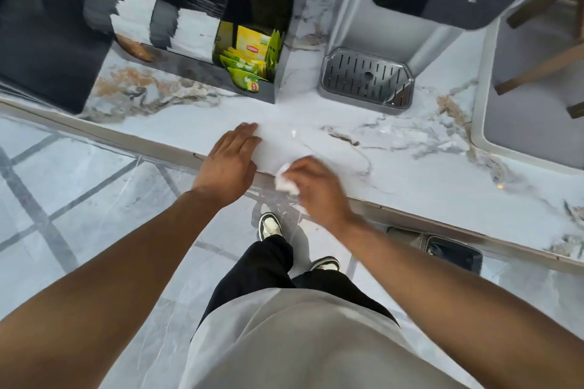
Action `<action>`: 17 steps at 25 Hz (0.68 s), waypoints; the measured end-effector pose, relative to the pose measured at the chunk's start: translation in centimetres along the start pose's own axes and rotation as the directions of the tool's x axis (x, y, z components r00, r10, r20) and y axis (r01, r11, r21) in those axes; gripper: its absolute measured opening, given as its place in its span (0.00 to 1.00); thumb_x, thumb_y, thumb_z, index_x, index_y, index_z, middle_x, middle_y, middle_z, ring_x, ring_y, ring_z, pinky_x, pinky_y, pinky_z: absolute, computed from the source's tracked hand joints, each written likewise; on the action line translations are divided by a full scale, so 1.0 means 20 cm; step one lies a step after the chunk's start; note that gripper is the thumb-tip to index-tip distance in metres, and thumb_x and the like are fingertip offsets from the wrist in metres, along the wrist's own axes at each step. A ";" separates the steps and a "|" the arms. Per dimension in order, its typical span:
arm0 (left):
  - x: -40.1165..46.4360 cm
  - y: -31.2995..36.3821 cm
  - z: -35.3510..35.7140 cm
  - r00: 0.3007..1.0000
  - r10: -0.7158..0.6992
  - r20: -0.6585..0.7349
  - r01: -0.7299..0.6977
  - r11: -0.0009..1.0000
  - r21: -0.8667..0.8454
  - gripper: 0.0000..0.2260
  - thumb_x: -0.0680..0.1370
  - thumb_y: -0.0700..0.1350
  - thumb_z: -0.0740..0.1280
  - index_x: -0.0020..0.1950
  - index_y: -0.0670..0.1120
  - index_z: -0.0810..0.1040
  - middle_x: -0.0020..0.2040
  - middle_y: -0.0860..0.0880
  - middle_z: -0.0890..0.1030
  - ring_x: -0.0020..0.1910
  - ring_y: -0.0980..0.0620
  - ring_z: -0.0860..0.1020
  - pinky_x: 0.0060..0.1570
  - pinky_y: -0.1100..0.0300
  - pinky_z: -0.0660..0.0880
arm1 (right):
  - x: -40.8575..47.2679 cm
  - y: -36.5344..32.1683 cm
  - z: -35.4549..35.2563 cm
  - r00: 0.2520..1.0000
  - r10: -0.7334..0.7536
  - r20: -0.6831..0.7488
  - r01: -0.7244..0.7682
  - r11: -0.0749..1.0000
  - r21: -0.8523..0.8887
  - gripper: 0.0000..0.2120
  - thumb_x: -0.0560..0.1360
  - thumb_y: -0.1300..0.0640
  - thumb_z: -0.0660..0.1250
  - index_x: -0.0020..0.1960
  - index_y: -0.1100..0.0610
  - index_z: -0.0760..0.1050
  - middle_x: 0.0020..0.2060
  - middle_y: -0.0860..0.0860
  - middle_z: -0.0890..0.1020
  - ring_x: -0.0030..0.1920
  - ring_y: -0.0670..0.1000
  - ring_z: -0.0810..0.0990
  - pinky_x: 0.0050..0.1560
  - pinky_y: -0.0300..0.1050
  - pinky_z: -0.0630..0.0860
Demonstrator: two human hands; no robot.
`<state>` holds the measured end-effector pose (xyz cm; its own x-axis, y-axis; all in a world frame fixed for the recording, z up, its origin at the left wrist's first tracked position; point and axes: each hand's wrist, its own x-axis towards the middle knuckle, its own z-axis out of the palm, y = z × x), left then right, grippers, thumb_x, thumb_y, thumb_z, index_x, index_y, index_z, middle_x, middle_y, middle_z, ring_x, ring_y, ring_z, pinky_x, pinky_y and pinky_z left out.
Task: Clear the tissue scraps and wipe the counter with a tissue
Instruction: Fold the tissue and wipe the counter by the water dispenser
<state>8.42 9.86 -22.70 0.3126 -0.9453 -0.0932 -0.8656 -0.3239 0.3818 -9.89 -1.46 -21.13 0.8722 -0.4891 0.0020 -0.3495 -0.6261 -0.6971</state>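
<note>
Left hand lies flat at the near edge of the marble counter, centre of frame, fingers straight and pressed together, palm down on the surface. Right hand sits just right of it, over the counter edge, fingers curled round a crumpled white tissue; the wad sticks out on the hand's left side, between the two hands. Right hand is motion-blurred, so exact finger placement can't be told. Whether the tissue touches the counter or hangs just off the edge can't be told either.

One small white scrap lies on the counter above the hands, near the left hand's fingertips but apart from them.

Upper centre: black organiser box with yellow and green tea bags in its right compartment. Upper right: grey water dispenser with lit display, its slotted drip tray resting on the counter. Far right: white sink rim. Lower right, under the counter edge: dark bin, partly hidden. Bottom of frame: person's grey shirt, black trousers, black-and-white shoes on a tiled floor.
</note>
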 end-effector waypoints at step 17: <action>0.02 0.03 0.00 0.993 -0.070 -0.099 0.062 0.995 -0.083 0.18 0.72 0.30 0.62 0.62 0.36 0.76 0.71 0.40 0.73 0.71 0.40 0.69 0.70 0.45 0.66 | -0.33 0.12 -0.07 0.866 0.300 -0.400 -0.271 0.954 0.130 0.14 0.70 0.73 0.68 0.51 0.60 0.83 0.49 0.55 0.79 0.50 0.48 0.78 0.56 0.37 0.75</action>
<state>8.15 9.26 -22.46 0.4099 -0.9117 -0.0278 -0.8090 -0.3774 0.4506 -16.93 -0.62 -21.91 0.5134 -0.8545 0.0790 -0.5254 -0.3858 -0.7583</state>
